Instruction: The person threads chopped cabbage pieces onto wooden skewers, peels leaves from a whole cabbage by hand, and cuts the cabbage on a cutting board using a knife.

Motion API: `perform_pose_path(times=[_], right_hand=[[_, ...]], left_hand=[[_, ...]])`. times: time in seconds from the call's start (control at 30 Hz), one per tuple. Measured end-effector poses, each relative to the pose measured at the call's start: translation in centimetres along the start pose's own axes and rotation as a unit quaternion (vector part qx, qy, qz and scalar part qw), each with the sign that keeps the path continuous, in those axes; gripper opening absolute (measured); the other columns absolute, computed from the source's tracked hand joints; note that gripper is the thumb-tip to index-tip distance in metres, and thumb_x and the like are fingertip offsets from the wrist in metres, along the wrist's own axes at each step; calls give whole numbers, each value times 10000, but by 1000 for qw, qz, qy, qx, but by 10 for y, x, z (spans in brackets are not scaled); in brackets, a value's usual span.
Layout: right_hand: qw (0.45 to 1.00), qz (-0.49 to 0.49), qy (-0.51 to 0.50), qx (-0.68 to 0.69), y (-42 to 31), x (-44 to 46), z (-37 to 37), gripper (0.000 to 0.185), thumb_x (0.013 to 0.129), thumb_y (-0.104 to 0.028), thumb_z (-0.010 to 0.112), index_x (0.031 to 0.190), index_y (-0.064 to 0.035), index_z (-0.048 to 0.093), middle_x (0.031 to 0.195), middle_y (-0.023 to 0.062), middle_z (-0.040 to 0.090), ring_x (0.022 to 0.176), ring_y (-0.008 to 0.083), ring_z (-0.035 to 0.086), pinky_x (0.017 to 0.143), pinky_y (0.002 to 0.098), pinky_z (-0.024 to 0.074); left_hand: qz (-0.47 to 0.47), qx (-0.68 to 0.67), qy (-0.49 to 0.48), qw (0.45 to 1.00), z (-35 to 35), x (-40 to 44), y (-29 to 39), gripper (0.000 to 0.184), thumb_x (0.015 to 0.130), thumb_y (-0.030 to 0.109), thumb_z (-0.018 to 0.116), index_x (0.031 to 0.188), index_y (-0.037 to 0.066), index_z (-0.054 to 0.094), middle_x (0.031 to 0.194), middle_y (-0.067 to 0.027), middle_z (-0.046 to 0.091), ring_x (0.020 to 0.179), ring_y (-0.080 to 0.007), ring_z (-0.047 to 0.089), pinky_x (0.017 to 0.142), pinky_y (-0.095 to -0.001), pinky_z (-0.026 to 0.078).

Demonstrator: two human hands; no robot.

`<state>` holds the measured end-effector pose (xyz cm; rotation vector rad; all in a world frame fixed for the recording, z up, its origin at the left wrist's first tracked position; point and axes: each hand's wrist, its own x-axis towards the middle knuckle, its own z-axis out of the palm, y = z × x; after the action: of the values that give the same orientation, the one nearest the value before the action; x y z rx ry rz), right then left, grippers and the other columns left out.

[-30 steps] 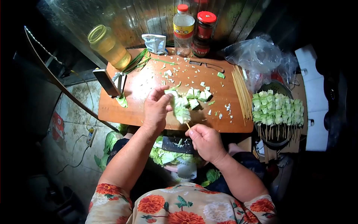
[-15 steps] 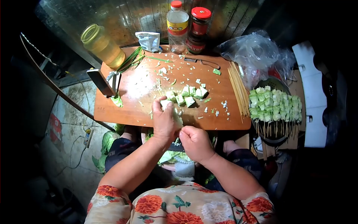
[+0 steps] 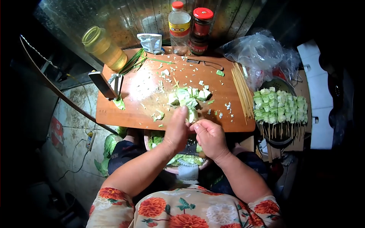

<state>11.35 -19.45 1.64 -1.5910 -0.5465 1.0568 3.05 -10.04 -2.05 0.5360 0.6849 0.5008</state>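
Note:
My left hand [image 3: 178,129] is closed at the lower end of a skewer of green-white cabbage pieces [image 3: 188,102], near the front edge of the wooden board [image 3: 129,114]. My right hand [image 3: 209,137] pinches the skewer's bottom end, right beside my left fingers. The skewer's tip pokes out past the top cabbage piece, pointing away from me. Cut cabbage blocks [image 3: 201,94] lie on the board behind and beside the skewer. Part of the skewer is hidden by my fingers.
Bare skewers [image 3: 242,91] lie along the board's right side, near finished cabbage skewers [image 3: 280,106] on a pan. A peeler [image 3: 204,64], a phone on a stand [image 3: 102,84], a yellow jar [image 3: 104,47], a bottle [image 3: 179,30] and red-lidded jars [image 3: 202,28] stand or lie around.
My left hand has moved down from the cabbage pieces to the skewer's lower end. Both hands are now close together, and the skewer tip shows beyond the pieces.

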Motion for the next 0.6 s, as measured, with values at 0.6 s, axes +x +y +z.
perform_pose_path(times=[0.6], right_hand=[[998,-36,40,17,-2,4,-9,203,970,-141,512,890,4,629,662,-26,535,528,29,444,499,193,394]], left_hand=[[-141,70,-79,984,-12,-11,-3,201,943,210,572,1070,57,606,937,-80,660,835,-204,635,756,-336,520]])
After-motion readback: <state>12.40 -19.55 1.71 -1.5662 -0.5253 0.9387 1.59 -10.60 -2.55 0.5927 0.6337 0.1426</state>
